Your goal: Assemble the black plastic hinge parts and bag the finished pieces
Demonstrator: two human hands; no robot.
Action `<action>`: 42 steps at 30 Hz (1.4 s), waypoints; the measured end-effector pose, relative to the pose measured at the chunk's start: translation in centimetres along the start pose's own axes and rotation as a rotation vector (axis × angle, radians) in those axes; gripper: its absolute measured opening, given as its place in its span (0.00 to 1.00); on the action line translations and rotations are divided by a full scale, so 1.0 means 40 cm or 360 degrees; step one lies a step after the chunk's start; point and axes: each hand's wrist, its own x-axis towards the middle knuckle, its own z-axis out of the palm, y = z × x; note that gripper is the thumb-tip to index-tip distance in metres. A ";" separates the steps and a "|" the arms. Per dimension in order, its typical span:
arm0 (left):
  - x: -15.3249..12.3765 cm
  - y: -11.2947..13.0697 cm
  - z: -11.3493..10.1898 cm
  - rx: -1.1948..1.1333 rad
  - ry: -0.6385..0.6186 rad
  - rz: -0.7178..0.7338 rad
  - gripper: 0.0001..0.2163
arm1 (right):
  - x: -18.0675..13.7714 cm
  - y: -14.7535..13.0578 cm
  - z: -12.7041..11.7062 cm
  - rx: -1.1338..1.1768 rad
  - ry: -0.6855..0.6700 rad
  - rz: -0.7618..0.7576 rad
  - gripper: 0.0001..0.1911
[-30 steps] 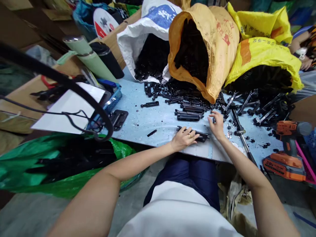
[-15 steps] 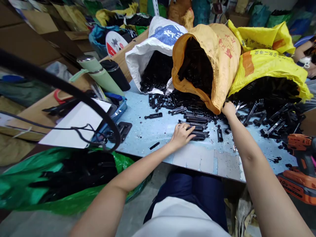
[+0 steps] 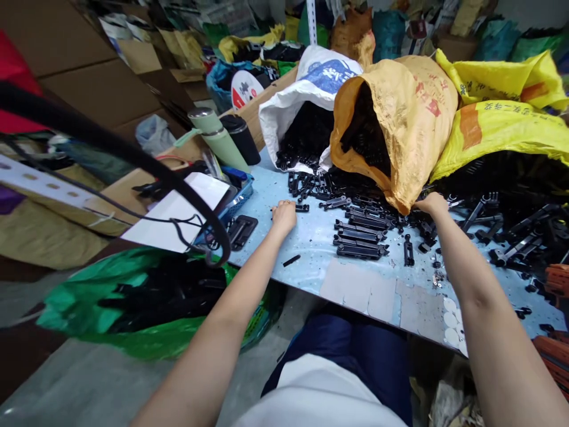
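Observation:
My left hand (image 3: 283,217) is closed over a slim black bar-shaped part (image 3: 302,208) on the blue tabletop, whose right end sticks out past the fingers. Beside the lower lip of the orange sack (image 3: 422,118), my right hand (image 3: 433,203) reaches into the black parts with bent fingers. Its fingertips are hidden, so what they hold does not show. Between the hands lies a row of similar black bars (image 3: 361,237), side by side. One short black part (image 3: 408,250) lies apart, right of that row.
A white sack (image 3: 278,112) and a yellow sack (image 3: 502,130) spill black parts at the back. At left are a green flask (image 3: 226,145), a black cup (image 3: 242,139), a blue basket (image 3: 240,196) and a hanging black cable (image 3: 146,163). An orange power tool (image 3: 558,279) stands at right.
My left hand has left the row of bars and moved left onto the single bar. The right hand stays by the orange sack's lip. The camera view has turned left.

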 end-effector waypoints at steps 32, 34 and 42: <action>-0.474 0.262 0.112 -0.1451 0.0174 0.1019 0.16 | -0.622 0.076 0.225 0.1911 -0.0540 -0.0710 0.32; -0.464 0.265 0.098 -0.1514 0.0204 0.0958 0.16 | -0.615 0.089 0.206 0.1765 -0.0350 -0.0926 0.29; -0.426 0.192 0.097 -0.1574 0.0177 0.0662 0.15 | -0.630 0.201 0.155 0.0299 -0.0262 -0.1789 0.16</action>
